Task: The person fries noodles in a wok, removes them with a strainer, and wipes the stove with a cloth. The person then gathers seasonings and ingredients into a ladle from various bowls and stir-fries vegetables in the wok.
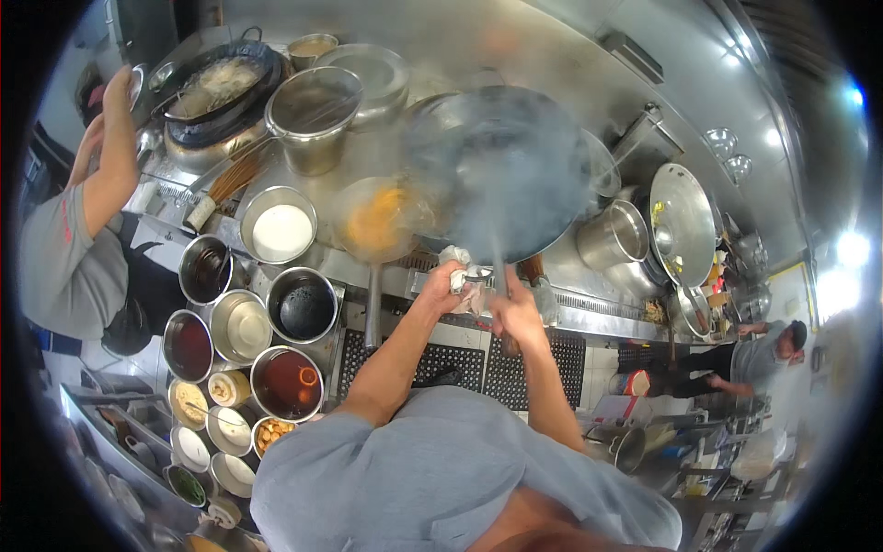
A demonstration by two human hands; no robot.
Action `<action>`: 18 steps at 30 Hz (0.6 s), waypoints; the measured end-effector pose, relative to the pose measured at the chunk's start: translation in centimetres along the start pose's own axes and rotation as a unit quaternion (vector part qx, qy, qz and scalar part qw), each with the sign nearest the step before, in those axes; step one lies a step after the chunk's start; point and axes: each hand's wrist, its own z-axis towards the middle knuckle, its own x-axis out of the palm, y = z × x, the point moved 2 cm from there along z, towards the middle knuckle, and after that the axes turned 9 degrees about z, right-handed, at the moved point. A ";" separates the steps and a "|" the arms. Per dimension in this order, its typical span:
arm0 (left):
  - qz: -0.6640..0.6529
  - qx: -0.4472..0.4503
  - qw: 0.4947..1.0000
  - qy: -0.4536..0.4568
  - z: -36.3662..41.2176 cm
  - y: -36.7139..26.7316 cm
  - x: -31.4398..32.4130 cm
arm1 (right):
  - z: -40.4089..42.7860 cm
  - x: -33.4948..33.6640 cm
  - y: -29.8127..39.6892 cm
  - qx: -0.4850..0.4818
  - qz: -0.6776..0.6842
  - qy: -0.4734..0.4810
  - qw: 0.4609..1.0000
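Thick smoke or steam rises from a large dark wok (552, 231) in front of me and hides most of its inside. My left hand (441, 286) is closed around a crumpled white cloth (455, 261) at the wok's near rim, by a dark loop handle. To its right, my right hand (519, 316) grips a wooden-ended long-handled utensil (499, 255). The utensil's metal shaft runs up into the smoke, so its head cannot be seen. Left of the wok lies a round strainer or ladle (373, 303) with orange-yellow food in it, blurred by steam.
Metal pots of sauces (286, 383) and a pot of white contents (281, 231) stand at left. Beyond are a strainer pot (314, 110) and a wok of frying food (221, 86). A co-worker (76, 255) stands far left, another person (759, 359) at right. Rubber mats (414, 366) cover the floor.
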 end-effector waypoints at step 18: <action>-0.128 -0.031 0.985 0.107 -1.4 -1.4 0.4 | -2.4 1.3 9.0 0.006 0.250 -0.093 0.964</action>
